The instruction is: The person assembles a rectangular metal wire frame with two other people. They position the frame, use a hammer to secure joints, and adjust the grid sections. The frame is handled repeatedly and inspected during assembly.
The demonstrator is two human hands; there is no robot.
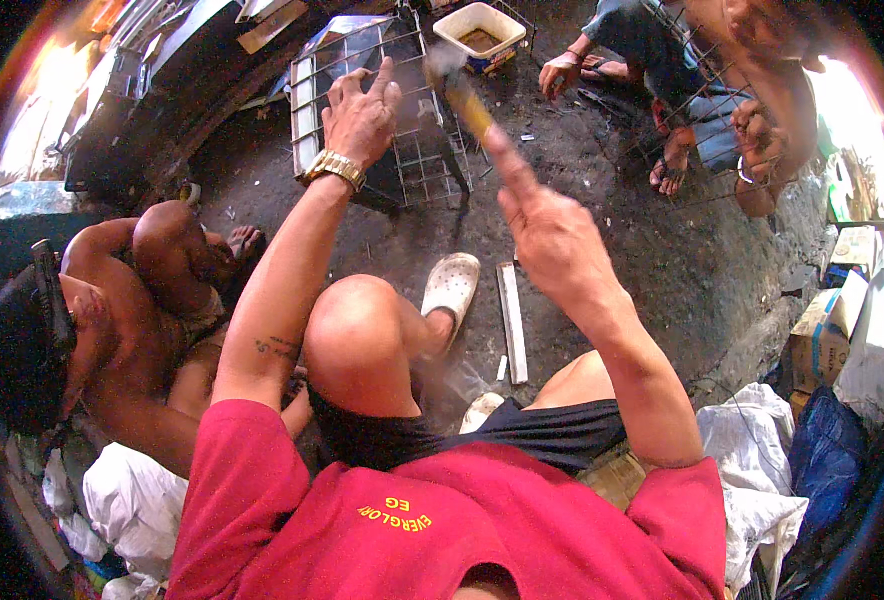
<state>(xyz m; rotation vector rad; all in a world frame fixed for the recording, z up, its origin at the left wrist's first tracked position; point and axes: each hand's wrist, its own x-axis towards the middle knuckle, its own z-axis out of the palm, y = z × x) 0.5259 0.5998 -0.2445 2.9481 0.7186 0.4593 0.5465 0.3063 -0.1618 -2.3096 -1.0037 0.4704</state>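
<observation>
1. A wire cage [382, 110] of metal mesh sits on the dark, dirty floor [602, 240] just ahead of my raised knee [357, 330], top centre of the view.
2. My left hand [362, 115] rests on the cage's top, fingers spread wide and lying flat on the wire, gripping nothing. A gold watch [334, 167] is on that wrist.
3. My right hand [547, 235] is closed around a hammer [457, 90] with a yellowish handle; its head is motion-blurred, raised just beside the left hand, above the cage's right edge.
4. As I judge it, the hammer head is so close to my spread left fingers that a slightly off swing could strike them, and the thin wire could bend or make the hammer glance away.
5. Another person's foot [674, 160] and hand [560, 72] lie near, at upper right, within reach of a slipped tool or flying scrap.
6. A white tub [480, 30] with a blue base stands beyond the cage; something brown lies inside, too small to identify.
7. A cardboard box [817, 340] sits at right; I cannot see its contents.
8. A flat metal strip [511, 320] lies on the floor beside my white clog [450, 285].
</observation>
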